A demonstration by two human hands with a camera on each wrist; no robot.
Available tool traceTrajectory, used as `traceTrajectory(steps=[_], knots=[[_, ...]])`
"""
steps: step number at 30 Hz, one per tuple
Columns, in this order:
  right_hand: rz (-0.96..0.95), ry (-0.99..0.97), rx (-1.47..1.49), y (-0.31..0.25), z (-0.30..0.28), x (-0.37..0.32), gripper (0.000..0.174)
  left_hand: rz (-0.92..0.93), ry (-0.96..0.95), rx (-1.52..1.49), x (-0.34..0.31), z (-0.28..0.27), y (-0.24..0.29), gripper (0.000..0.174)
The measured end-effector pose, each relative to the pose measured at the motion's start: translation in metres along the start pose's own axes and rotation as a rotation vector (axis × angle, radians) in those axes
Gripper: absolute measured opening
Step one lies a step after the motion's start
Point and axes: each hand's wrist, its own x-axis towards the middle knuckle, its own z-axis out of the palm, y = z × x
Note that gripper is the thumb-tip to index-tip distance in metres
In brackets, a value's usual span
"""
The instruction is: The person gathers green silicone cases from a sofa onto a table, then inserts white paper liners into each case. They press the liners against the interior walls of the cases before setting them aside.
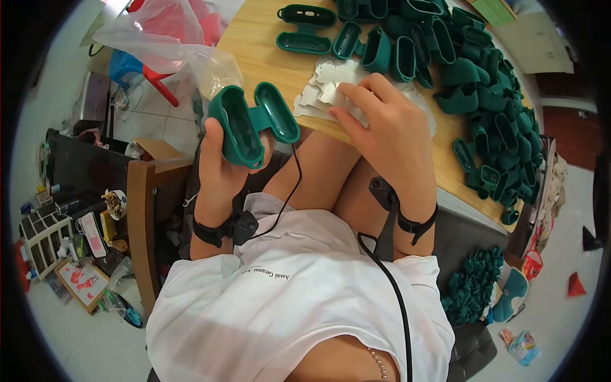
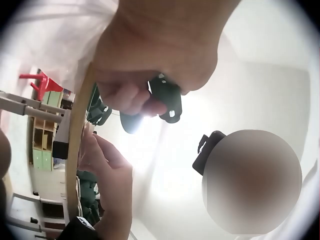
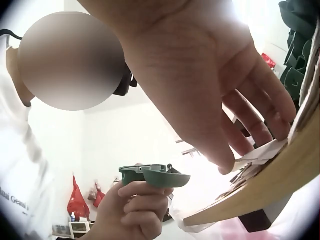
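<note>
In the head view my left hand point(image 1: 219, 159) holds up a dark green earbud-case cover point(image 1: 238, 130), its two hinged halves spread apart and hollow sides facing up. The right wrist view shows the same cover point(image 3: 145, 174) from the side, with the fingers curled beneath it. My right hand point(image 1: 398, 124) reaches over the table, its thumb and fingertips spread at a small pile of thin white cut pieces point(image 1: 324, 79). From below, the thumb and fingers point(image 3: 260, 132) meet the white pieces point(image 3: 260, 152) near the table edge, with a gap between thumb and fingers.
A large heap of green covers point(image 1: 490, 95) fills the right side of the wooden table point(image 1: 254, 38), and several more lie along its back. A clear plastic bag point(image 1: 216, 70) hangs at the left edge. A wooden chair point(image 1: 143, 223) stands at my left.
</note>
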Motion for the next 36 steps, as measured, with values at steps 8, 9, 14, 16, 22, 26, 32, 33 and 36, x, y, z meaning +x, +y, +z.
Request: traceTrajectory(steps=[8, 9, 14, 16, 22, 26, 32, 33, 36], knots=[[0.025, 0.125, 0.042, 0.002, 0.002, -0.007, 0.013, -0.155, -0.078, -0.379, 0.013, 0.005, -0.001, 0.056], [0.042, 0.144, 0.05, 0.002, 0.004, -0.008, 0.013, -0.152, -0.077, -0.35, 0.013, 0.008, -0.001, 0.054], [0.103, 0.145, 0.157, -0.001, 0.011, -0.01, 0.005, -0.095, 0.09, -0.168, 0.003, 0.019, 0.003, 0.044], [0.123, 0.147, 0.202, 0.0, 0.012, -0.011, 0.004, 0.091, -0.035, -0.003, 0.002, 0.013, 0.0, 0.042], [0.145, 0.17, 0.262, 0.005, 0.016, -0.011, 0.006, 0.013, -0.148, 0.016, 0.009, 0.034, 0.011, 0.049], [0.194, 0.164, 0.307, 0.004, 0.013, -0.013, 0.008, -0.256, -0.052, 0.043, 0.014, 0.037, 0.005, 0.06], [0.185, 0.292, 0.462, 0.012, -0.002, -0.016, 0.007, -0.364, 0.116, 0.258, 0.019, 0.057, 0.009, 0.063], [0.147, 0.382, 0.466, 0.014, -0.007, -0.016, 0.009, -0.375, 0.089, 0.24, 0.019, 0.054, 0.009, 0.062], [-0.037, 0.713, 0.329, 0.012, -0.036, -0.02, 0.005, -0.34, 0.034, 0.139, 0.014, 0.049, 0.012, 0.061]])
